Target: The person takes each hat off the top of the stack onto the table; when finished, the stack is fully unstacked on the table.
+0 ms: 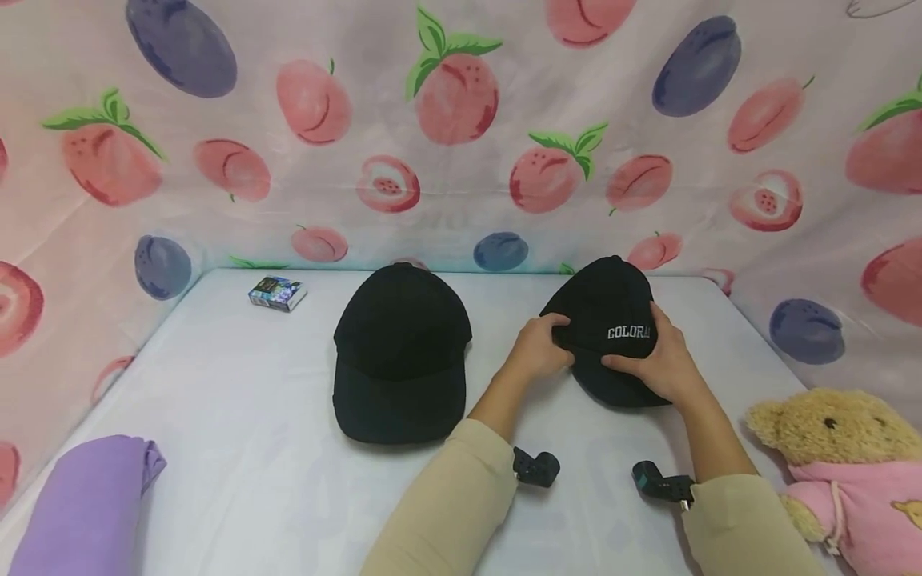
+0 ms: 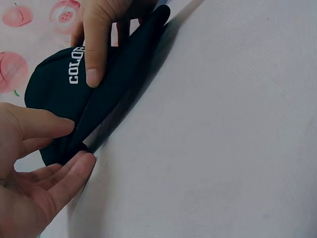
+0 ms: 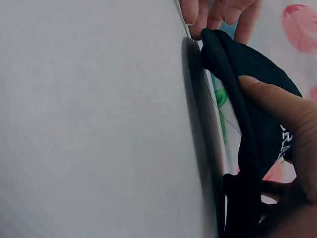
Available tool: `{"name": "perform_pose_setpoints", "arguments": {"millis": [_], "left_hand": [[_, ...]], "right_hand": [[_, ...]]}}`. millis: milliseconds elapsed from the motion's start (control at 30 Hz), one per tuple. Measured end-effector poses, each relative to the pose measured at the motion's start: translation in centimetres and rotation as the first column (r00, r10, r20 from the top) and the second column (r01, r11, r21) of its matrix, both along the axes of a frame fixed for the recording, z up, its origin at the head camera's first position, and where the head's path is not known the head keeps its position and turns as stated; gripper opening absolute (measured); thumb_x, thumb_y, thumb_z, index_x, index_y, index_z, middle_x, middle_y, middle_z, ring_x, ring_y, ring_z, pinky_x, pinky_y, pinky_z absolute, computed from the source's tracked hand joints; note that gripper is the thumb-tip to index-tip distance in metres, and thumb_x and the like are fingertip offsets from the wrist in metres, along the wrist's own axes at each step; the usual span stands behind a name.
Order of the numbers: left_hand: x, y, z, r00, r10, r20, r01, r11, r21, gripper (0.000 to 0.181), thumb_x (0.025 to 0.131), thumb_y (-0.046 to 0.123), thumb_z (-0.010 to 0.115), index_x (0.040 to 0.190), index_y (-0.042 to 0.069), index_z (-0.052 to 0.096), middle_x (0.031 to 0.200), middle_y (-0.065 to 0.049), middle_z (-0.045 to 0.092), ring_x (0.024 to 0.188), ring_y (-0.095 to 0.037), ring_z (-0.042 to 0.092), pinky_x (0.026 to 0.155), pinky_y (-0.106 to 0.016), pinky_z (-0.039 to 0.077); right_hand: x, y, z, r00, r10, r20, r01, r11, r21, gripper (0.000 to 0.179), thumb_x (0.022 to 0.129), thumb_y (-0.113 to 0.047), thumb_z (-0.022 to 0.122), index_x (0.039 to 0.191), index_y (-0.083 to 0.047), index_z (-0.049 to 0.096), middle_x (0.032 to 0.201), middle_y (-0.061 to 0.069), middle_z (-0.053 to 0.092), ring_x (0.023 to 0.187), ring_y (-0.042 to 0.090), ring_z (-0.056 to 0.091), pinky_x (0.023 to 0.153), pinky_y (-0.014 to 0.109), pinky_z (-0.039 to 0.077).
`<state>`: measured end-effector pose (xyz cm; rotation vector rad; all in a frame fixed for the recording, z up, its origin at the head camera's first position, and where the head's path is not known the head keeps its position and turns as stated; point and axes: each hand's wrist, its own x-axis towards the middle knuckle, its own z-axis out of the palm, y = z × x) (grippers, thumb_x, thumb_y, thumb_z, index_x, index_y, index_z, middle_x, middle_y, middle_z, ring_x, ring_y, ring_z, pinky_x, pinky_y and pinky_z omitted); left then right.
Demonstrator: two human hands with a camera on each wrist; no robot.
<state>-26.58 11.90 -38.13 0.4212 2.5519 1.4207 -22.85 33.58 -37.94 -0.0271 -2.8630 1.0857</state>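
A black baseball cap (image 1: pixel 603 296) with white letters starting "COLORA" is held between both hands at the right of the head view. My left hand (image 1: pixel 536 350) grips its left side, thumb on the front and fingers around the lower edge, as the left wrist view shows (image 2: pixel 32 173). On the other side my right hand (image 1: pixel 666 364) holds it, the thumb lying across the front above the brim (image 1: pixel 619 388). In the right wrist view the cap (image 3: pixel 257 69) stands tilted, with its brim over the white surface. A second, plain black cap (image 1: pixel 399 332) lies to the left.
A small patterned box (image 1: pixel 277 294) lies at the back left of the white table (image 1: pixel 238 400). Folded purple cloth (image 1: pixel 86 504) sits at the front left. At the right edge is a teddy bear (image 1: pixel 850 480) in pink. Fruit-print fabric (image 1: pixel 461 192) hangs behind.
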Motion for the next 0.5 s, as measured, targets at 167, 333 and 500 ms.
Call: {"name": "perform_pose_setpoints", "arguments": {"millis": [167,333,500], "left_hand": [[0.2,-0.2,0.0,1.0,-0.007,0.021,0.008,1.0,-0.021,0.059,0.087,0.004,0.073,0.143,0.012,0.061,0.145,-0.011,0.061,0.135,-0.025,0.055,0.111,-0.036,0.047],[0.4,-0.7,0.3,0.999,-0.045,0.022,0.046,0.998,-0.046,0.055,0.089,0.009,0.073,0.142,0.014,0.061,0.145,-0.01,0.061,0.135,-0.024,0.056,0.107,-0.037,0.05],[0.8,-1.1,0.6,0.993,-0.115,0.016,0.116,0.99,-0.078,0.05,0.093,0.016,0.072,0.142,0.013,0.062,0.142,-0.012,0.063,0.13,-0.026,0.06,0.1,-0.034,0.052]], "right_hand": [[-0.2,0.0,-0.3,1.0,0.01,-0.026,-0.009,1.0,0.019,0.127,0.078,-0.03,0.089,0.163,0.004,0.0,0.16,0.042,0.021,0.148,0.059,0.021,0.115,0.075,0.025],[-0.4,0.3,-0.3,1.0,-0.007,-0.028,0.008,0.999,0.044,0.126,0.079,-0.029,0.088,0.163,0.005,0.001,0.159,0.043,0.021,0.147,0.06,0.021,0.116,0.075,0.024],[-0.4,0.9,-0.3,0.999,-0.037,-0.012,0.038,0.997,0.072,0.125,0.08,-0.03,0.087,0.163,0.006,0.0,0.159,0.044,0.019,0.146,0.061,0.021,0.114,0.076,0.025]]}}
